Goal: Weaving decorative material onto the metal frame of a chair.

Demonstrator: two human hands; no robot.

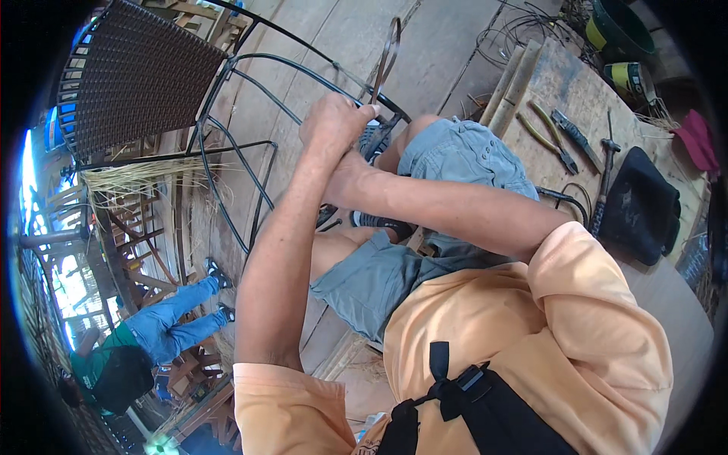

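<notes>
A chair frame of black metal tubes (262, 83) lies tilted before me, with a dark brown woven panel (144, 80) at its left. My left hand (332, 125) is closed at the frame's near right end, its thumb pressed on a thin brown strip (387, 61) that loops upward. Just below it, my right hand (350, 180) reaches in from the right, partly behind my left wrist. Its fingers are hidden, so what it holds does not show. The frame's end by my knees is partly covered by my hands.
On a wooden board (565, 83) at my right lie pliers (552, 140), a dark-handled tool (576, 139), a hammer-like tool (604, 178) and a black cloth-like item (643, 205). Buckets (622, 26) and tangled strands (523, 30) are beyond. Another person (144, 341) is at the far left.
</notes>
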